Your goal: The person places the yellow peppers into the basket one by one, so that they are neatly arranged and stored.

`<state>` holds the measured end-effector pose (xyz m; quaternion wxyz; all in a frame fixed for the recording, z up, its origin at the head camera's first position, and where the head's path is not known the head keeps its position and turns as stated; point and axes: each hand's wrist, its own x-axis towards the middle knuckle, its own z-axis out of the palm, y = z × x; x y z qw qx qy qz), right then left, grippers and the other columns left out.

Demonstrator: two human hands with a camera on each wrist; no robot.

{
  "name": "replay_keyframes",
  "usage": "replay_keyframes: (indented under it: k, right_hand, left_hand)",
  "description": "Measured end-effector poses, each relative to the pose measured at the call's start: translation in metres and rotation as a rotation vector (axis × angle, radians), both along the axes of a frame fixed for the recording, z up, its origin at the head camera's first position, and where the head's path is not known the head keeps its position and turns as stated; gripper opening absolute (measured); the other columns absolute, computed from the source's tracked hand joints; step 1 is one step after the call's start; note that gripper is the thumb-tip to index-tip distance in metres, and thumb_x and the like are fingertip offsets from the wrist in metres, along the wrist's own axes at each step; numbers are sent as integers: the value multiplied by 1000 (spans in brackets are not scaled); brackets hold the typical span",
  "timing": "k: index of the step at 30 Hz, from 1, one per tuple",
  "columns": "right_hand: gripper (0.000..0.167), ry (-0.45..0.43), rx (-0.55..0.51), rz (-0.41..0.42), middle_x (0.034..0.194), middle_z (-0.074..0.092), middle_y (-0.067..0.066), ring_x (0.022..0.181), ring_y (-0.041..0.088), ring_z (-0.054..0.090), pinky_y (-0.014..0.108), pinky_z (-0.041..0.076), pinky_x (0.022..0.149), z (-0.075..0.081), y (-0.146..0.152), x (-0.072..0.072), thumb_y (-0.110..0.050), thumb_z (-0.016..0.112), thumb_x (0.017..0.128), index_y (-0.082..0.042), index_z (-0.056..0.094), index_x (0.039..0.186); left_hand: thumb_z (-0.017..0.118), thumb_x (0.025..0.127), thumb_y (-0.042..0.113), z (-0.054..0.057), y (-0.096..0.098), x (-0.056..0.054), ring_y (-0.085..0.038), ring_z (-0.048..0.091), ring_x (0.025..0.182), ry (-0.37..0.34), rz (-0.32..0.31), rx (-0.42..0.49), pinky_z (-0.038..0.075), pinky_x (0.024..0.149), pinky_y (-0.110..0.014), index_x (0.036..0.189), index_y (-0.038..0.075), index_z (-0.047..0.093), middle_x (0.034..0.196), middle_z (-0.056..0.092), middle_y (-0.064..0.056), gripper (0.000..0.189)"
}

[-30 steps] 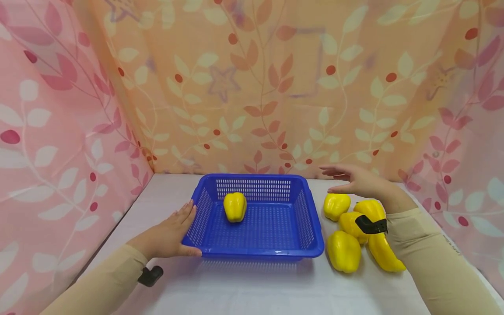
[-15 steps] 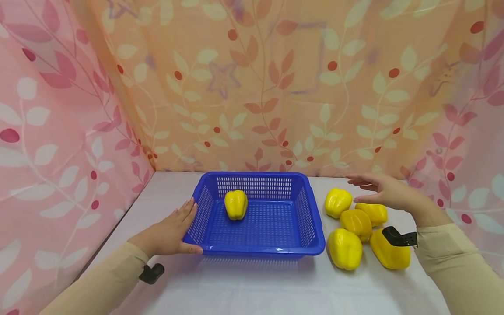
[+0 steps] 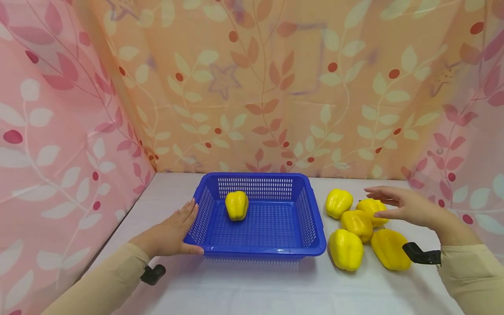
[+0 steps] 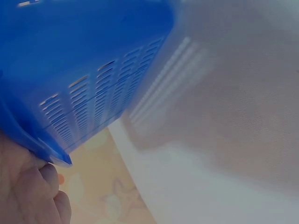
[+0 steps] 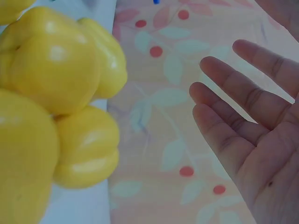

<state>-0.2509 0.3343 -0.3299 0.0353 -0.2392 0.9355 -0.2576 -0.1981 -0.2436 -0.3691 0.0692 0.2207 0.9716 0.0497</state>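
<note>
A blue plastic basket (image 3: 260,251) with slotted walls stands on the table, holding one yellow bell pepper (image 3: 237,205). My left hand (image 3: 171,232) rests against the basket's left rim, fingers extended and thumb at the front corner. The left wrist view has the basket's slotted wall (image 4: 100,88) beside part of that hand (image 4: 28,191). Right of the basket, several yellow bell peppers (image 3: 346,250) lie grouped together. My right hand (image 3: 413,208) hovers over the back right of this group, fingers spread and holding nothing. Its palm (image 5: 271,163) faces the peppers (image 5: 56,60) in the right wrist view.
A white cloth (image 3: 252,288) covers the table. Patterned curtains enclose it, orange at the back (image 3: 252,87) and pink at the left (image 3: 59,131) and right. A black wrist strap (image 3: 423,253) sits on the right sleeve, another (image 3: 153,274) on the left.
My right hand has moved to the right, from above the back left pepper to the back right one, uncovering more of the group. The left hand and the basket stay in place.
</note>
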Motion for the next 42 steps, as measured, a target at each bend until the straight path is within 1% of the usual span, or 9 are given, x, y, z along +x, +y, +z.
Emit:
replay_keyframes:
  k: [2, 5, 9, 20, 26, 30, 32, 38, 42]
  right_hand:
    - [59, -11, -9, -7, 123, 56, 12, 111, 28, 53, 21, 47, 86, -4, 5, 3, -33, 69, 80, -13, 48, 131]
    - [58, -12, -32, -3, 122, 56, 14, 107, 5, 53, 9, 41, 84, -10, 12, 7, -30, 70, 80, -11, 49, 130]
    - [58, -5, -33, -12, 120, 56, 15, 100, -17, 43, 8, 41, 82, -16, 19, 11, -26, 70, 80, -8, 48, 130]
    - [60, -93, 2, -75, 124, 54, 16, 103, -5, 51, 13, 46, 79, -30, 39, 24, -30, 68, 81, -10, 45, 133]
    - [60, -141, -26, -68, 126, 51, 21, 100, -20, 40, 12, 45, 78, -45, 48, 29, -26, 67, 83, -6, 43, 134]
    - [57, -146, -54, -33, 124, 55, 0, 100, -24, 35, 11, 45, 78, -57, 53, 32, -21, 66, 83, -3, 43, 133]
    - [56, -148, -55, -22, 123, 55, -3, 100, -23, 36, 11, 45, 78, -61, 54, 34, -20, 66, 84, -1, 44, 132]
    - [60, -179, -25, -75, 128, 49, 23, 98, -17, 43, 18, 49, 77, -70, 55, 38, -25, 67, 83, -1, 43, 133]
    - [63, -179, -20, -118, 129, 48, 22, 98, -20, 40, 16, 48, 77, -74, 56, 41, -29, 68, 81, -4, 44, 133]
  left_hand:
    - [55, 67, 74, -1, 0, 0, -36, 3, 139, 0, 0, 1, 13, 109, -53, 144, -4, 9, 152, -1, -20, 119]
    - [55, 68, 74, -2, -1, 0, -35, 3, 139, 2, 1, -2, 13, 109, -52, 144, -4, 9, 152, -1, -20, 119]
    - [55, 68, 73, -3, -1, 0, -35, 3, 139, 1, 11, 0, 13, 109, -53, 144, -3, 9, 152, -1, -20, 118]
    - [56, 67, 74, -2, 1, 1, -35, 3, 139, -10, 27, 0, 13, 109, -53, 145, -2, 8, 152, -2, -19, 118]
    - [54, 67, 75, -4, 0, 0, -34, 3, 139, 3, 21, -10, 13, 109, -52, 145, -2, 8, 152, -2, -18, 119]
    - [54, 67, 75, -4, 0, 0, -35, 3, 139, 11, 14, -9, 13, 109, -53, 145, -2, 8, 152, -1, -19, 119]
    - [54, 67, 75, -3, 0, 0, -35, 4, 139, 12, 10, -4, 13, 109, -53, 145, -2, 9, 152, -1, -19, 118]
    - [54, 67, 74, -2, 1, 2, -35, 5, 139, 11, 10, 1, 13, 109, -53, 145, -3, 10, 152, 0, -19, 118]
    - [53, 67, 76, -2, 1, 2, -35, 4, 139, 16, 12, -3, 13, 109, -53, 145, -3, 9, 152, -1, -19, 119]
